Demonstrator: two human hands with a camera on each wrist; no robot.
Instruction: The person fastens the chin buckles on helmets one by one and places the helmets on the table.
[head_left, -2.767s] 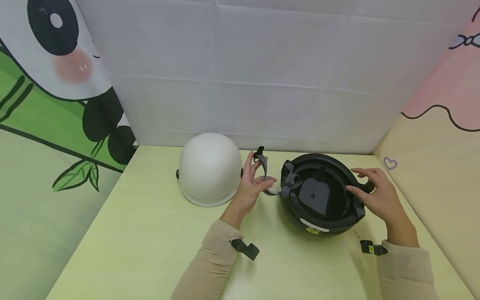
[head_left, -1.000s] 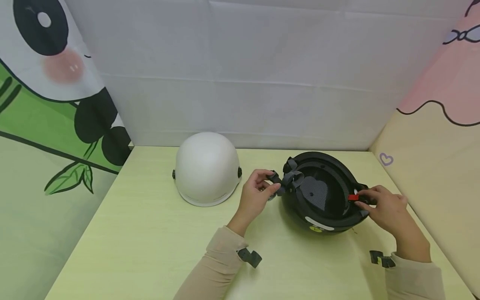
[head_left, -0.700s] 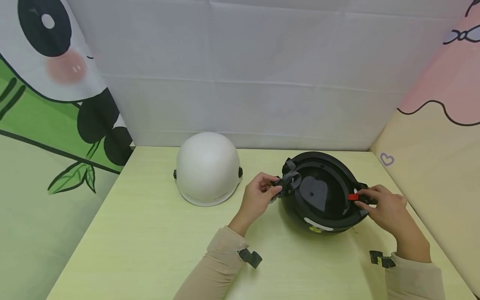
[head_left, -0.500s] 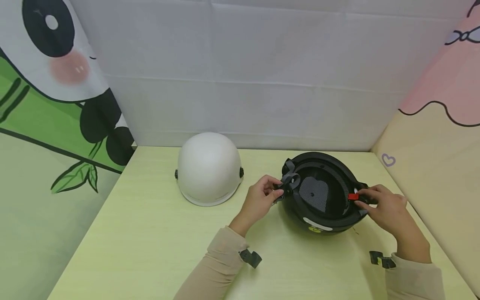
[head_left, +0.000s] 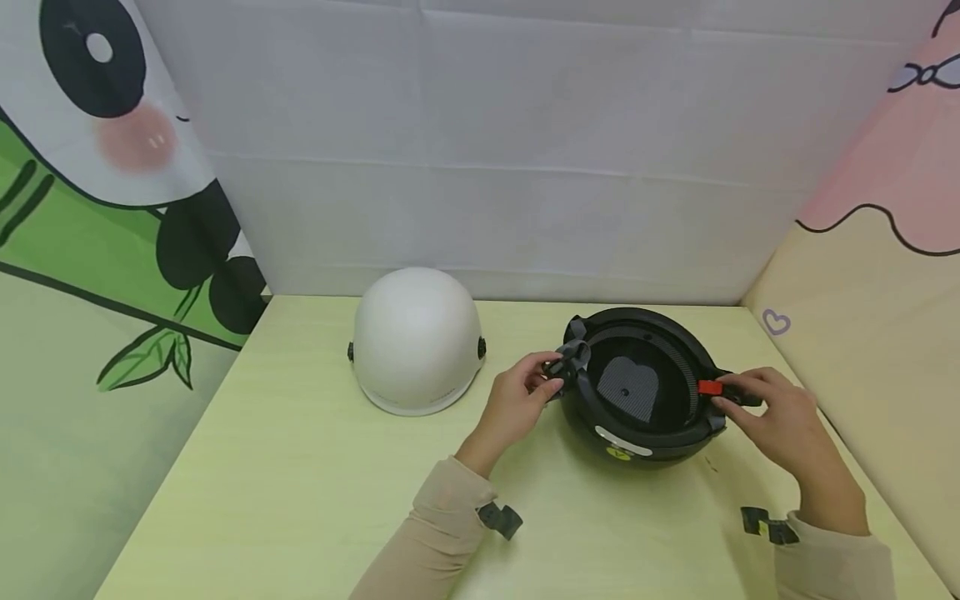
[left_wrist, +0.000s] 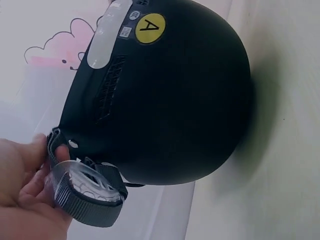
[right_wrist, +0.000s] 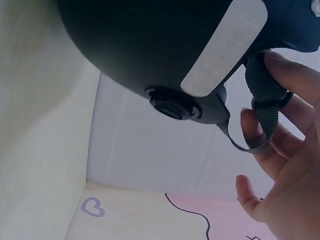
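Note:
A black helmet (head_left: pixel 637 433) lies upside down on the table, its padded inside facing up. At its left rim my left hand (head_left: pixel 517 408) pinches a dark grey chin strap; the left wrist view shows this strap (left_wrist: pixel 90 207) bunched in a loop with clear plastic on it. On the opposite side my right hand (head_left: pixel 780 421) pinches the other strap end, where a red buckle tab (head_left: pixel 709 387) points inward over the rim. In the right wrist view the webbing strap (right_wrist: pixel 265 112) loops between thumb and fingers. The helmet's outer shell (left_wrist: pixel 175 100) bears a yellow sticker marked A.
A white helmet (head_left: pixel 418 342) stands dome up to the left of my left hand. Behind the pale table (head_left: pixel 300 467) hangs a white cloth wall (head_left: pixel 525 167). Printed panels flank the left and right sides.
Earlier my left hand held its strap out and up; it now holds it in close at the helmet's rim. The red tab has come into view at my right hand. The black helmet has turned slightly.

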